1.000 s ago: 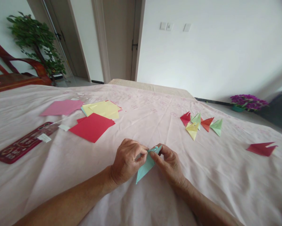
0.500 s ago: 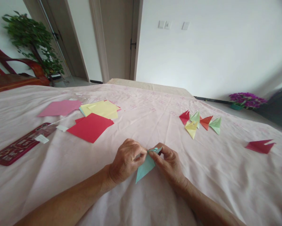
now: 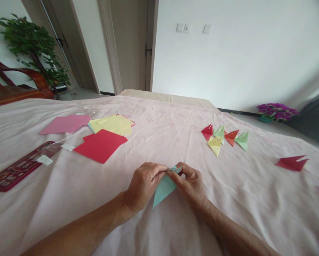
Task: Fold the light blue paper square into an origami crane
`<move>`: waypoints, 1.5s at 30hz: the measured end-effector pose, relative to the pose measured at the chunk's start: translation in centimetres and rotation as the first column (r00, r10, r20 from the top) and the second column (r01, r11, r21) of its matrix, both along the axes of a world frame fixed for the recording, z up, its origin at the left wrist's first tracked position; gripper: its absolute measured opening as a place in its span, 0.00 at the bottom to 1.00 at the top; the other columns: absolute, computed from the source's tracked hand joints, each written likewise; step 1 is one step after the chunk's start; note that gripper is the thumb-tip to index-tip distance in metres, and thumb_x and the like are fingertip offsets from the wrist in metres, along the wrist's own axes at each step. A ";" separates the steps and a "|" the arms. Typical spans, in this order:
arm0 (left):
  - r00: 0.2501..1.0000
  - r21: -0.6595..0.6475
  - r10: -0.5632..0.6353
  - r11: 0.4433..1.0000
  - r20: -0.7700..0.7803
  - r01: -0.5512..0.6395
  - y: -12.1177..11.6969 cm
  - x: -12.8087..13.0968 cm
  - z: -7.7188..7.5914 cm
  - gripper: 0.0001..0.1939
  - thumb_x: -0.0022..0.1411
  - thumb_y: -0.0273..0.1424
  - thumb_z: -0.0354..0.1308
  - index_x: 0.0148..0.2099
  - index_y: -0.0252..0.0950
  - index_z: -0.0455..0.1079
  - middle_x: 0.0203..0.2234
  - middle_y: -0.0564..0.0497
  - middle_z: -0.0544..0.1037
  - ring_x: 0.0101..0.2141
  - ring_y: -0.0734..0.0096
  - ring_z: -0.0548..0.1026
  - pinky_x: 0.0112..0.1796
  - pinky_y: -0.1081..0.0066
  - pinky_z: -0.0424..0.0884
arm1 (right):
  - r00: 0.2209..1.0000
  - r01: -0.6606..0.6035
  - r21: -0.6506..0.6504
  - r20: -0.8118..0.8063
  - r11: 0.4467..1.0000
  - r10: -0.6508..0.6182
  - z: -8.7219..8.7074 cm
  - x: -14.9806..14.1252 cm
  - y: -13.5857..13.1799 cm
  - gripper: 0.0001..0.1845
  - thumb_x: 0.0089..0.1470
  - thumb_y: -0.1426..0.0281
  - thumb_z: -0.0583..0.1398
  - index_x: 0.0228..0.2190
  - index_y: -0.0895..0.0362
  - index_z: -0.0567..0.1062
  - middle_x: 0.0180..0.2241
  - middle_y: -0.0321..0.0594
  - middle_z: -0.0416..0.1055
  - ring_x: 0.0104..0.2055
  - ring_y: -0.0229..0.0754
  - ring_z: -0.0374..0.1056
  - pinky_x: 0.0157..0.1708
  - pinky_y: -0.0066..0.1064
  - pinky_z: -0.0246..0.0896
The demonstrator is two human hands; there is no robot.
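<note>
A folded light-blue paper piece (image 3: 162, 188) rests on the pink cloth (image 3: 159, 135), its narrow tip pointing down-left toward me. My left hand (image 3: 143, 185) pinches its upper end with thumb and fingers closed. My right hand (image 3: 190, 185) pinches the same upper end from the other side, fingers curled on the paper. Both hands meet at the top of the piece.
Flat sheets lie at the left: red (image 3: 101, 145), yellow (image 3: 114, 124), pink (image 3: 65, 123). A dark red packet (image 3: 18, 167) lies at the far left. Several folded pieces (image 3: 223, 137) sit at the right, with another red one (image 3: 291, 162) farther right.
Both hands have stayed on the blue piece, shifting only slightly at its top; the view has drifted a little.
</note>
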State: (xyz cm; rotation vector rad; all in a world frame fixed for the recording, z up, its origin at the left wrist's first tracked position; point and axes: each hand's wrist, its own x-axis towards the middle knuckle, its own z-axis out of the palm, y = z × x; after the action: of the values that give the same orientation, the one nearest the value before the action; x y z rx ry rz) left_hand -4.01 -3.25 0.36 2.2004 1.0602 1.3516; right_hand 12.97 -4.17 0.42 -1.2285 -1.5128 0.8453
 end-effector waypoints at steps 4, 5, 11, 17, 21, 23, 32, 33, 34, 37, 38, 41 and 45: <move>0.999 0.023 0.010 1.000 -0.034 -0.009 0.1 -0.2 0.1 0.06 0.64 0.28 0.56 0.40 0.40 0.74 0.31 0.52 0.81 0.34 0.70 0.78 0.37 0.70 0.72 | 1.000 -0.009 -0.025 0.002 1.000 0.009 0.1 0.0 0.0 0.14 0.51 0.62 0.63 0.21 0.57 0.72 0.20 0.34 0.65 0.25 0.36 0.59 0.25 0.27 0.56; 0.999 0.025 0.016 1.000 -0.046 -0.015 0.1 -0.2 0.1 0.06 0.64 0.28 0.56 0.40 0.40 0.74 0.31 0.52 0.81 0.34 0.70 0.78 0.37 0.70 0.71 | 1.000 -0.017 -0.021 -0.004 1.000 0.017 0.0 0.1 0.0 0.13 0.51 0.62 0.63 0.21 0.57 0.73 0.21 0.35 0.66 0.25 0.37 0.60 0.26 0.27 0.56; 0.997 0.038 0.020 0.999 -0.076 -0.017 0.0 -0.2 0.2 0.05 0.64 0.28 0.55 0.38 0.38 0.72 0.32 0.51 0.81 0.35 0.69 0.78 0.39 0.68 0.70 | 0.998 -0.044 0.030 -0.043 0.999 0.046 -0.3 0.3 0.0 0.11 0.52 0.64 0.63 0.23 0.56 0.72 0.23 0.35 0.67 0.26 0.37 0.61 0.27 0.28 0.57; 0.998 0.080 -0.002 0.997 -0.056 0.007 0.0 0.0 0.3 0.04 0.64 0.27 0.55 0.37 0.37 0.72 0.32 0.50 0.81 0.37 0.68 0.78 0.40 0.67 0.70 | 0.992 -0.066 0.078 -0.102 0.995 0.074 -0.3 0.5 0.0 0.12 0.52 0.65 0.64 0.21 0.56 0.70 0.22 0.33 0.64 0.26 0.36 0.58 0.28 0.28 0.56; 0.999 0.087 -0.001 0.996 -0.050 0.005 0.1 0.1 0.2 0.04 0.64 0.27 0.55 0.37 0.37 0.72 0.32 0.49 0.80 0.38 0.67 0.78 0.41 0.66 0.70 | 0.993 -0.065 0.063 -0.095 0.996 0.071 0.0 0.5 0.0 0.12 0.52 0.64 0.63 0.21 0.56 0.70 0.22 0.32 0.63 0.26 0.36 0.58 0.27 0.28 0.55; 0.999 0.092 0.011 0.996 -0.047 -0.007 0.1 0.1 0.2 0.05 0.64 0.27 0.55 0.37 0.38 0.72 0.32 0.49 0.81 0.38 0.67 0.78 0.41 0.65 0.70 | 0.995 -0.064 0.055 -0.076 0.996 0.068 -0.1 0.5 0.0 0.12 0.53 0.63 0.62 0.23 0.56 0.71 0.22 0.33 0.63 0.26 0.36 0.58 0.27 0.28 0.55; 0.999 0.070 0.008 0.998 -0.053 -0.004 0.1 0.1 0.1 0.05 0.64 0.27 0.55 0.36 0.38 0.72 0.30 0.50 0.80 0.39 0.66 0.78 0.43 0.64 0.69 | 0.994 -0.035 0.032 -0.103 0.999 0.038 -0.9 0.6 0.0 0.10 0.53 0.63 0.63 0.26 0.55 0.72 0.24 0.34 0.66 0.26 0.36 0.59 0.26 0.27 0.56; 0.998 0.070 0.004 0.998 -0.055 0.000 0.1 0.2 0.1 0.05 0.63 0.27 0.56 0.35 0.38 0.72 0.30 0.50 0.80 0.39 0.66 0.78 0.43 0.64 0.69 | 0.994 -0.037 0.042 -0.097 0.998 0.041 -0.8 0.6 0.0 0.10 0.53 0.63 0.63 0.25 0.55 0.72 0.24 0.34 0.66 0.27 0.36 0.60 0.26 0.27 0.56; 0.998 0.071 0.001 0.997 -0.055 0.003 0.1 0.2 0.0 0.05 0.63 0.27 0.56 0.35 0.38 0.72 0.30 0.50 0.80 0.39 0.66 0.78 0.43 0.64 0.69 | 0.995 -0.042 0.056 -0.090 0.998 0.047 -0.7 0.6 0.0 0.10 0.53 0.63 0.62 0.25 0.55 0.72 0.24 0.34 0.66 0.27 0.36 0.60 0.27 0.27 0.56; 0.998 0.075 0.000 0.997 -0.056 0.004 0.1 0.2 0.0 0.05 0.63 0.26 0.56 0.35 0.38 0.72 0.30 0.50 0.80 0.38 0.65 0.78 0.43 0.64 0.69 | 0.995 -0.052 0.089 -0.075 0.995 0.059 -0.3 0.6 0.1 0.10 0.53 0.64 0.63 0.24 0.55 0.72 0.23 0.34 0.66 0.27 0.36 0.60 0.27 0.27 0.56; 0.999 0.076 0.003 0.997 -0.054 0.001 0.1 0.3 0.0 0.05 0.63 0.27 0.56 0.34 0.38 0.72 0.29 0.50 0.80 0.38 0.65 0.78 0.42 0.64 0.69 | 0.995 -0.051 0.088 -0.080 0.995 0.058 -0.3 0.6 0.1 0.10 0.53 0.64 0.63 0.24 0.55 0.72 0.23 0.34 0.66 0.27 0.36 0.60 0.27 0.27 0.56; 0.998 0.079 0.023 0.997 -0.055 -0.018 0.1 0.2 0.1 0.05 0.63 0.27 0.56 0.34 0.38 0.72 0.30 0.50 0.80 0.38 0.66 0.78 0.42 0.64 0.69 | 0.991 -0.042 0.044 -0.126 0.998 0.047 -0.4 0.5 0.2 0.10 0.53 0.63 0.63 0.25 0.55 0.72 0.23 0.34 0.66 0.26 0.36 0.60 0.26 0.27 0.56; 0.997 0.092 0.017 0.996 -0.077 -0.010 0.1 0.2 0.3 0.06 0.63 0.27 0.56 0.33 0.38 0.71 0.28 0.51 0.80 0.37 0.65 0.78 0.42 0.63 0.69 | 0.990 -0.048 0.000 -0.131 0.999 0.048 -0.6 0.4 0.4 0.12 0.53 0.61 0.62 0.24 0.56 0.71 0.22 0.33 0.64 0.25 0.35 0.57 0.24 0.27 0.54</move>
State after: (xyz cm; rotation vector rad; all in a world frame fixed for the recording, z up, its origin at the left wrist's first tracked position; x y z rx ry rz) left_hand -3.77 -3.11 0.68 2.3340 1.0621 1.3558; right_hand 13.37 -3.77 -0.22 -1.1210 -1.4403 0.9423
